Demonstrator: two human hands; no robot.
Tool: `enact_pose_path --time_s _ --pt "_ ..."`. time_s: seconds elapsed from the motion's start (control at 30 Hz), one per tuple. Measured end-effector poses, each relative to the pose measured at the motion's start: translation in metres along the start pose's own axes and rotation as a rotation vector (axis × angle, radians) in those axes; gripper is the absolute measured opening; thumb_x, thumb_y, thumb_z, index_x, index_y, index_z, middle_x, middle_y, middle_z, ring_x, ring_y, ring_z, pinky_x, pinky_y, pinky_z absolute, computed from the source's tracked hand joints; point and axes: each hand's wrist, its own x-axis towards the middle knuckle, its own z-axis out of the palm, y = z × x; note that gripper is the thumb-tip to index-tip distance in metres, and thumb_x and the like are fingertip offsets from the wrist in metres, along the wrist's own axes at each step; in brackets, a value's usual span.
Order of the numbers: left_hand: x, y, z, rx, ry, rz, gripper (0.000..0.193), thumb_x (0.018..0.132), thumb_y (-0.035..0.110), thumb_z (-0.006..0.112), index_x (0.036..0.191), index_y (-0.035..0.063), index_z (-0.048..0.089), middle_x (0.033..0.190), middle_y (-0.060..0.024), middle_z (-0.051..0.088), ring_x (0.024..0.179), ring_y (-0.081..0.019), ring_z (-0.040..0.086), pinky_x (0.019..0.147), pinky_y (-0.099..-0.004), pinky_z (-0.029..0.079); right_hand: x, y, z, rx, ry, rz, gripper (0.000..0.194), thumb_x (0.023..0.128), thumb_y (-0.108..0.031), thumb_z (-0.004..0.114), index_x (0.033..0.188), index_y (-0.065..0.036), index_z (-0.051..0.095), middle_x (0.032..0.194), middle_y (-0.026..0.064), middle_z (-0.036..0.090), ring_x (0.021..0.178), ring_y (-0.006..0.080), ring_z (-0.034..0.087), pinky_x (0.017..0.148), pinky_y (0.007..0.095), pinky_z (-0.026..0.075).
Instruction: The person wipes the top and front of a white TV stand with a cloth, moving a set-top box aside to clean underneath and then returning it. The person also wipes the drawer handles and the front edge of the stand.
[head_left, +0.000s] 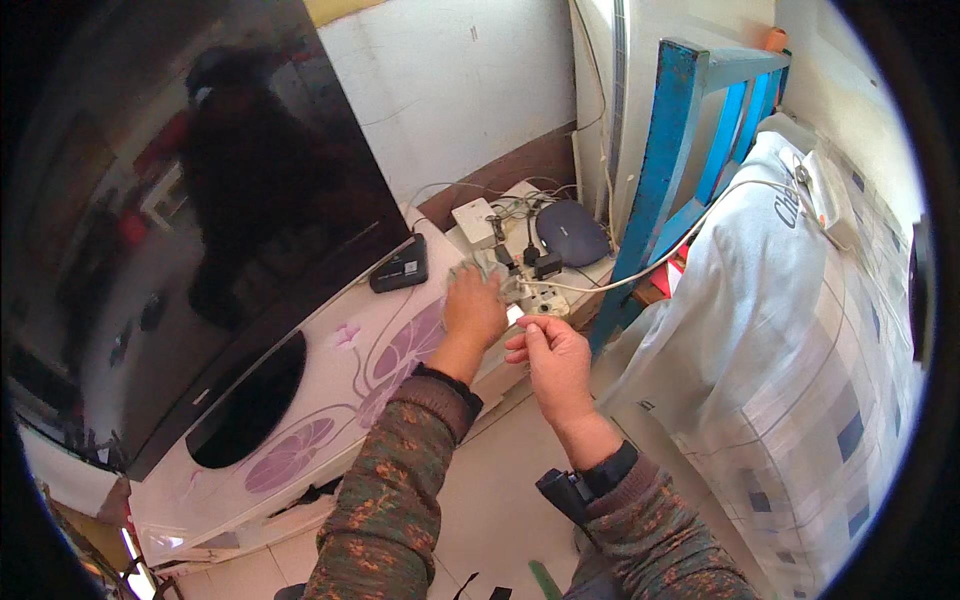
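My left hand (474, 311) is pressed over a crumpled greyish cloth (480, 268) near the right end of a TV stand (330, 375) with purple flower prints. Just right of it, my right hand (559, 360) has thumb and forefinger pinched at the edge of a small white piece (514, 314); its exact kind is unclear. Beyond both hands lies a power strip (547, 301), with a white cable (592, 289) running off to the right. Black plugs (546, 264) sit in or beside the strip, and the cloth and left hand partly hide this area.
A large television (247, 187) fills the left. On the stand rest a black box (399, 264), a white box (474, 223) and a dark rounded router-like device (574, 234) amid tangled wires. At right stands a blue bed frame (667, 150) beside checked bedding (810, 420).
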Motion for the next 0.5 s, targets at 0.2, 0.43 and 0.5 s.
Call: enact_pose_path --time_s 0.2,0.43,0.5 --pt "-0.072 -0.027 -0.026 -0.031 -0.116 -0.128 0.046 0.088 0.022 0.053 0.133 0.0107 0.053 0.139 -0.0237 0.044 0.129 -0.0391 0.042 0.105 -0.0456 0.038 -0.010 0.000 0.006 0.053 -0.038 -0.019 0.018 0.097 -0.008 0.049 0.104 0.003 0.062 0.080 0.0094 0.066 0.066 0.0136 0.063 0.064 0.0256 0.052" --pt "-0.084 -0.150 -0.047 0.103 -0.141 -0.383 0.046 0.089 0.020 0.047 0.133 0.0085 0.052 0.135 -0.0239 0.049 0.125 -0.0392 0.046 0.104 -0.0466 0.038 -0.007 0.002 0.009 -0.003 -0.009 0.011 0.018 0.095 -0.007 0.050 0.100 0.004 0.063 0.076 0.0068 0.066 0.063 0.0106 0.063 0.061 0.0237 0.050" --pt "-0.077 -0.168 -0.047 0.141 -0.103 -0.390 0.044 0.090 0.022 0.046 0.130 0.0076 0.055 0.132 -0.0231 0.052 0.122 -0.0385 0.049 0.102 -0.0460 0.039 -0.006 0.005 0.012 -0.023 -0.023 -0.003 0.018 0.095 -0.007 0.050 0.100 0.003 0.063 0.076 0.0066 0.066 0.064 0.0107 0.063 0.061 0.0233 0.050"
